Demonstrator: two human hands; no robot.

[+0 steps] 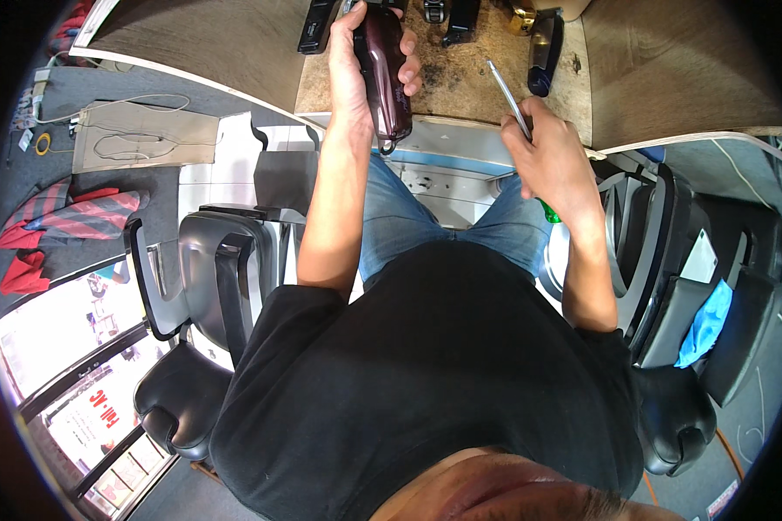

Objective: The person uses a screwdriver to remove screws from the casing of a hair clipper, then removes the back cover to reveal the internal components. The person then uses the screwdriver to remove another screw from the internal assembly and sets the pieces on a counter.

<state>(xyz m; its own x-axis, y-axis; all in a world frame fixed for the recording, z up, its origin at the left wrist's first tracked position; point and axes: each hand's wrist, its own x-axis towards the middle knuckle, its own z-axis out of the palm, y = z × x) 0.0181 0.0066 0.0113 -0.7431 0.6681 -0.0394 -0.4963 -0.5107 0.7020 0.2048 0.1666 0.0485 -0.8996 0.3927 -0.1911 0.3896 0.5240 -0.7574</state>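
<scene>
At the top centre, my left hand (347,78) is closed round a glossy maroon hair clipper (384,91), held upright over the worn shelf top, its hanging loop at the lower end. My right hand (549,152), to the right, grips a screwdriver (506,87) whose metal shaft points up and left toward the clipper without touching it; part of a green handle shows below the hand. On the worn shelf (460,95) lie black clippers or trimmers (315,26), (462,22), a gold item (520,17) and a dark elongated device (545,52).
Wooden partitions (686,61) flank the shelf. Black padded chairs (208,269) stand either side of me, a blue cloth (704,321) on the right one. At left are a board with cables (143,135), a red-and-grey cloth (65,226) and a bright window (56,321).
</scene>
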